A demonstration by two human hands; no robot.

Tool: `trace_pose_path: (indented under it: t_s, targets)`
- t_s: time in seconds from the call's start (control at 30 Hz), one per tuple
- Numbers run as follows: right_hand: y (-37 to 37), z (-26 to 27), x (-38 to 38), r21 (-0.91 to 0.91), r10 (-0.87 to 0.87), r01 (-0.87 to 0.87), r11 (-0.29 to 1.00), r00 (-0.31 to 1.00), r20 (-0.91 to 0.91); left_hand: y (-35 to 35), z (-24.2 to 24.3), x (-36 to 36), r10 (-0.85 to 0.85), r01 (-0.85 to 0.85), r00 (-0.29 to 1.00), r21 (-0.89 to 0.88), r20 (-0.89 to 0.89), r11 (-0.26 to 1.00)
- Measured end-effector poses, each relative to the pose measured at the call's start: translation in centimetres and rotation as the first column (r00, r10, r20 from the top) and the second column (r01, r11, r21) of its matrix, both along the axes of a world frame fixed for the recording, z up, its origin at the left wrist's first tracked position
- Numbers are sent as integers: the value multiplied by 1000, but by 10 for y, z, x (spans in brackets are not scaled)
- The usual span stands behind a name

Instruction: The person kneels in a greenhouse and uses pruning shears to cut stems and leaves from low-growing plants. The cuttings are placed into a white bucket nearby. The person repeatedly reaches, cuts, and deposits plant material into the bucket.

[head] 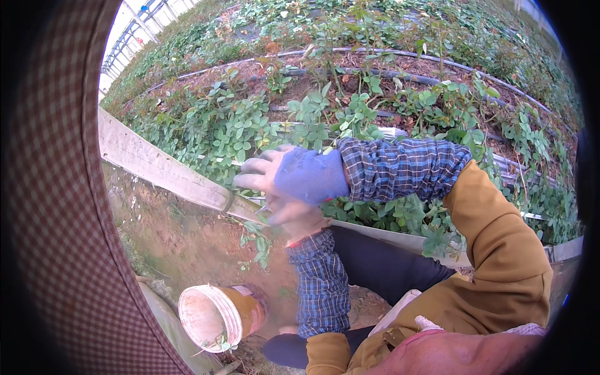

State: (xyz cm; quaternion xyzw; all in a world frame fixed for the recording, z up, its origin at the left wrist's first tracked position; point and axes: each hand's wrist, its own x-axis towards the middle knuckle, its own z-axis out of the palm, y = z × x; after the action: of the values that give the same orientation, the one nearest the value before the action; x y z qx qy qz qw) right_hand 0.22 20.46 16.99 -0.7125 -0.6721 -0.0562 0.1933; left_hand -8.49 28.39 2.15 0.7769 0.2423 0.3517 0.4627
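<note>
My right hand (pixel 290 173), in a blue glove with greyish fingers, reaches over the edge of a bed of leafy plants (pixel 234 122). Its fingers point left, and its palm side is hidden. Just below it, partly covered by the glove, is my left hand (pixel 297 218), which is blurred. A small shiny metal tip (pixel 262 209) sticks out between the hands; I cannot tell which hand holds it. Below the fingers, a cut-looking leafy sprig (pixel 257 243) hangs over the bed's pale edging board (pixel 159 164).
A white-mouthed bucket (pixel 206 318) lies tipped on the dirt path (pixel 187 243), with some leaves at its rim. Drip hoses (pixel 412 77) run along the bed among the stems. My dark-trousered knee (pixel 389 262) is against the edging. A checked hat brim (pixel 61 187) covers the left side.
</note>
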Motion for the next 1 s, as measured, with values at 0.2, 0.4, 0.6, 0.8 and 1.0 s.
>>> trace_pose_path:
  t_s: [0.2, 0.4, 0.6, 0.8, 1.0]
  targets:
    - [-51, -2, 26, -296, 11, -22, 955, 999, -39, -24, 50, 13, -7, 10, 994, 27, -106, 1000]
    - [-102, -18, 46, -111, -192, 207, 972, 973, 130, -51, 29, 80, -41, 224, 910, -407, 413, 886]
    - [-180, -30, 84, -29, -511, 629, 777, 603, -613, -110, 60, 130, -138, 15, 845, 235, 517, 972]
    - [-204, -13, 124, -118, -567, 710, 694, 438, -698, -103, 4, 148, -274, 530, 597, 113, -754, 841]
    - [-167, 10, 157, -287, -683, 669, 685, 728, 66, -101, -39, 150, -245, 573, 563, 159, -789, 804]
